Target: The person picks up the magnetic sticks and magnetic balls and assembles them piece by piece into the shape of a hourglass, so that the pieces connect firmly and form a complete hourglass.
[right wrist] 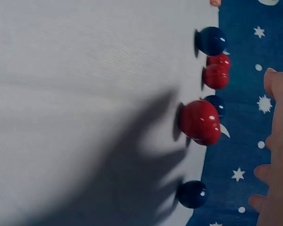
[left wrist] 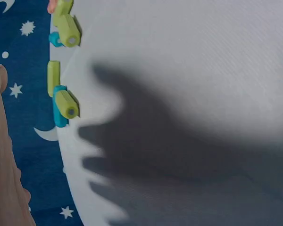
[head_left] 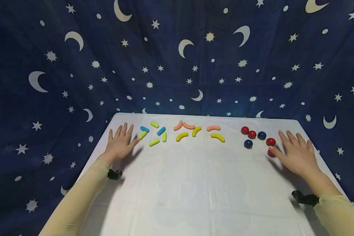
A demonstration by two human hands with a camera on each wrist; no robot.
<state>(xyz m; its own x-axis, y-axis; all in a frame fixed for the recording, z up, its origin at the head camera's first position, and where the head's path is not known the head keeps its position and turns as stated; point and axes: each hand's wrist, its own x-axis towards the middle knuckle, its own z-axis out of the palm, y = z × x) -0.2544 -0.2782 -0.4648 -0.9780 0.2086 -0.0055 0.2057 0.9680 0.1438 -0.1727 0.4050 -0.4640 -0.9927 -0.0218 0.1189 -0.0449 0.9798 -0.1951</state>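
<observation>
My left hand (head_left: 121,144) hovers at the table's left side, fingers straight and spread, holding nothing. Its thumb overlaps a yellow-green stick (head_left: 143,135) in the head view. Around that lie more short green sticks (left wrist: 69,30) and two blue ones (head_left: 161,131). On the right, my other hand (head_left: 298,155) is likewise spread and holds nothing, its shadow falling on the cloth. Its thumb partly hides a red ball (head_left: 272,153). Beside it are several other red balls (head_left: 245,130) and dark blue balls (head_left: 248,144). One blue ball (right wrist: 192,194) shows only in the right wrist view.
Between the hands, three yellow toy bananas (head_left: 217,137) and three orange curved pieces (head_left: 213,128) lie near the back. A white cloth covers the table (head_left: 194,190). Behind and beside it hangs a dark blue curtain (head_left: 165,49) with moons and stars.
</observation>
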